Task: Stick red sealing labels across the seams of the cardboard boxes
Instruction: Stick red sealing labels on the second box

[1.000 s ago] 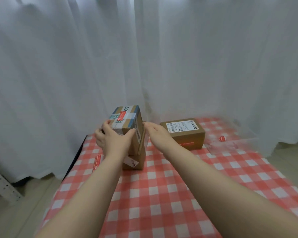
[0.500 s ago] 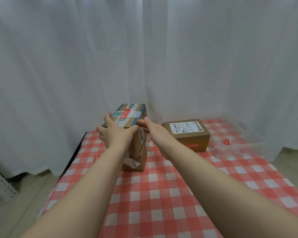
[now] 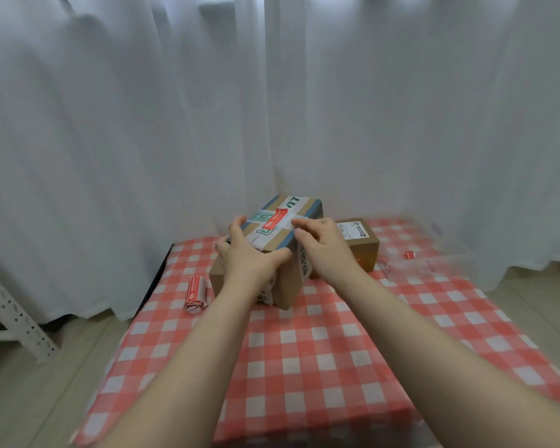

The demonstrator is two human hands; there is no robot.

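I see both of my bare hands on the taped cardboard box (image 3: 285,221), which sits on top of a plain brown box (image 3: 222,279) near the far left part of the table (image 3: 304,367) with its red-and-white checked cloth. My left hand (image 3: 248,257) is wrapped around the near left corner of the upper box, fingers on the left face and thumb spread along the near edge, gripping it. My right hand (image 3: 324,247) lies against the right side of the same box, its fingertips (image 3: 296,225) curled onto the top just beside the red sealing label (image 3: 274,220), which is stuck across the white tape on the top face (the print on it is too small for me to read). A roll of red labels (image 3: 195,291) lies on the cloth close to the left edge, beside the lower box. A second brown box (image 3: 364,244) with a white shipping label stands toward the far right, partly behind my right hand. A single loose red label (image 3: 409,254) lies near the far right corner, and a white curtain (image 3: 272,108) hangs behind the table.
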